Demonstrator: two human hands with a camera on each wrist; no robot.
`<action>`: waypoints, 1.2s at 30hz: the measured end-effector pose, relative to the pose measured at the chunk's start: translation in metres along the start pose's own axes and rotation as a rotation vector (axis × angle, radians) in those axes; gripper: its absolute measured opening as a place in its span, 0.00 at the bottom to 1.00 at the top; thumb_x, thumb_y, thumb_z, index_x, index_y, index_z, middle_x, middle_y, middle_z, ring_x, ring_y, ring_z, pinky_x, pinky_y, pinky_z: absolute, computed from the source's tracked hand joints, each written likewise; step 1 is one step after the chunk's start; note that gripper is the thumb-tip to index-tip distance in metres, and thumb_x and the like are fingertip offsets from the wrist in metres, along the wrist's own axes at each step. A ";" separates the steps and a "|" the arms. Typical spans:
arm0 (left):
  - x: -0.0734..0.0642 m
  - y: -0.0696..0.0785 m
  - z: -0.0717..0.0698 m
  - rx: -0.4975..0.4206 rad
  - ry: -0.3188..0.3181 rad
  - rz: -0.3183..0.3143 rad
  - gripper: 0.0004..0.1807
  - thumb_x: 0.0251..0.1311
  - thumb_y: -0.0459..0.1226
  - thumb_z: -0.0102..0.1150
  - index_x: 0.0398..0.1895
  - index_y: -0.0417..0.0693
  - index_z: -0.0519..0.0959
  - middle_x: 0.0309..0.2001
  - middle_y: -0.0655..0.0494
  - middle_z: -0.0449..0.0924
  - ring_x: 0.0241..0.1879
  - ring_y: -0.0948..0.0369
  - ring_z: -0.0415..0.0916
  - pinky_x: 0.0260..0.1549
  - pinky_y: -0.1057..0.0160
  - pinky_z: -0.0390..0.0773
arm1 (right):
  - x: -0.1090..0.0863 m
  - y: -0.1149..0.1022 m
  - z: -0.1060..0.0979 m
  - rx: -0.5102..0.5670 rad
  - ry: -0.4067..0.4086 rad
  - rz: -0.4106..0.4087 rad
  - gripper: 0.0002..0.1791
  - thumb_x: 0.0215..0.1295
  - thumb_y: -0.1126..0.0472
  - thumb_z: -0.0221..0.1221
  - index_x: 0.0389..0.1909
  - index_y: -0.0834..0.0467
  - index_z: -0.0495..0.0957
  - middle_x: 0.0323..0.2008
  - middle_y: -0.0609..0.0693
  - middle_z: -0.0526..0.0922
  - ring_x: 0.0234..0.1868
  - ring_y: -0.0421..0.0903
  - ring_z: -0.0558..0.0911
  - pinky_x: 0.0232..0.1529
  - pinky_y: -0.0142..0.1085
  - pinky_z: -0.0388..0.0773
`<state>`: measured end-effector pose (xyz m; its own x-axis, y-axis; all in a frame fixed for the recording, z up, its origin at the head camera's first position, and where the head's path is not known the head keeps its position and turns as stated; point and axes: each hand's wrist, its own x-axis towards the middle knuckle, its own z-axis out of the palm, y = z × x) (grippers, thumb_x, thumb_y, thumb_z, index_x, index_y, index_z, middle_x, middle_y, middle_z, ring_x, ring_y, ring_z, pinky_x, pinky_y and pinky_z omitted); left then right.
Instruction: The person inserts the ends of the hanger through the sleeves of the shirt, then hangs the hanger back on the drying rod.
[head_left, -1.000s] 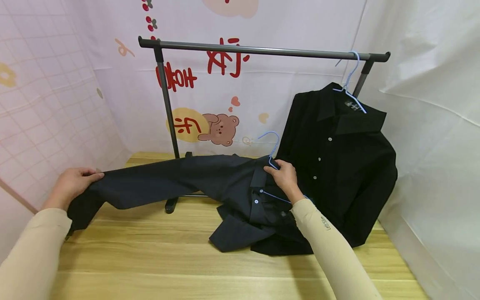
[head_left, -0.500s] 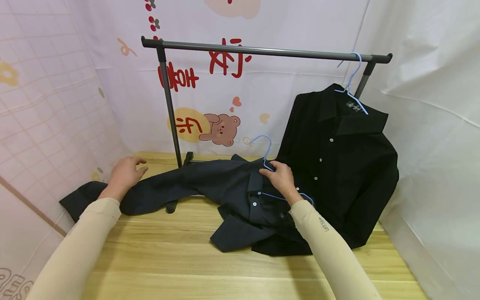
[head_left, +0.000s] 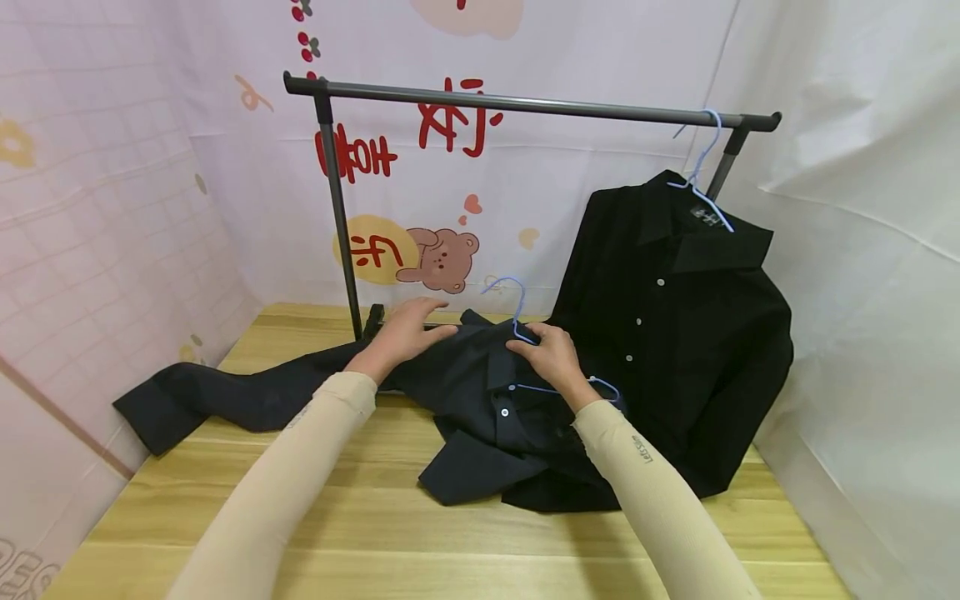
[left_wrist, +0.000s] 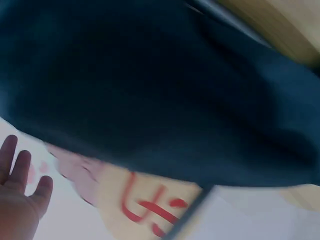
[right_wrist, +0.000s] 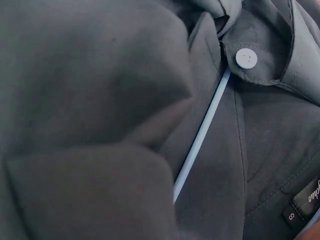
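Note:
A dark navy button shirt point(head_left: 457, 371) lies across the table, one sleeve stretched out to the left. Its collar area holds a thin blue hanger point(head_left: 519, 304), hook pointing up. My right hand point(head_left: 553, 354) pinches the hanger and the shirt's collar just below the hook. Over the shirt's shoulder reaches my left hand point(head_left: 405, 337), thumb and fingers spread with nothing between them. In the left wrist view that hand point(left_wrist: 20, 195) shows beside the dark cloth. Up close, the right wrist view has the hanger's bar point(right_wrist: 202, 135) and a pale button point(right_wrist: 246, 58).
A grey metal rack point(head_left: 525, 102) stands behind the shirt. From the right end of its rail hangs a black shirt point(head_left: 675, 333) on another blue hanger point(head_left: 708, 150). Printed white cloth point(head_left: 600, 50) lines the back and sides of the wooden table point(head_left: 420, 550).
My left hand has let go of the sleeve's end and moved right, to the shirt's shoulder. The sleeve has dropped onto the table. My right hand and hanger have shifted slightly left.

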<state>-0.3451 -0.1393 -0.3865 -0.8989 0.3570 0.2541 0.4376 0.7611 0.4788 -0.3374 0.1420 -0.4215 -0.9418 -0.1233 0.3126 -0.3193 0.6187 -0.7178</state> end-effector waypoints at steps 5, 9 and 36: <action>0.008 0.030 0.020 -0.086 -0.047 0.092 0.29 0.70 0.50 0.57 0.68 0.46 0.72 0.65 0.48 0.73 0.65 0.50 0.68 0.64 0.49 0.65 | 0.001 -0.008 0.006 0.000 -0.014 -0.034 0.11 0.61 0.51 0.70 0.35 0.54 0.85 0.27 0.47 0.81 0.30 0.47 0.76 0.30 0.39 0.71; 0.008 0.037 0.031 -0.115 -0.067 0.130 0.23 0.71 0.47 0.56 0.64 0.46 0.76 0.58 0.49 0.79 0.57 0.52 0.76 0.58 0.52 0.73 | 0.001 -0.017 0.008 -0.012 -0.033 -0.043 0.11 0.61 0.51 0.70 0.37 0.55 0.85 0.27 0.47 0.81 0.29 0.47 0.76 0.30 0.39 0.70; -0.009 -0.014 0.015 -0.393 0.003 -0.165 0.25 0.76 0.40 0.50 0.71 0.41 0.68 0.71 0.43 0.64 0.73 0.50 0.56 0.69 0.50 0.56 | -0.010 0.015 -0.018 -0.142 0.157 0.038 0.17 0.67 0.49 0.65 0.49 0.56 0.83 0.44 0.52 0.86 0.45 0.51 0.82 0.51 0.50 0.74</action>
<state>-0.3438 -0.1449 -0.4080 -0.9578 0.2455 0.1495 0.2637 0.5431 0.7972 -0.3308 0.1662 -0.4238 -0.9216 0.0174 0.3878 -0.2553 0.7254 -0.6393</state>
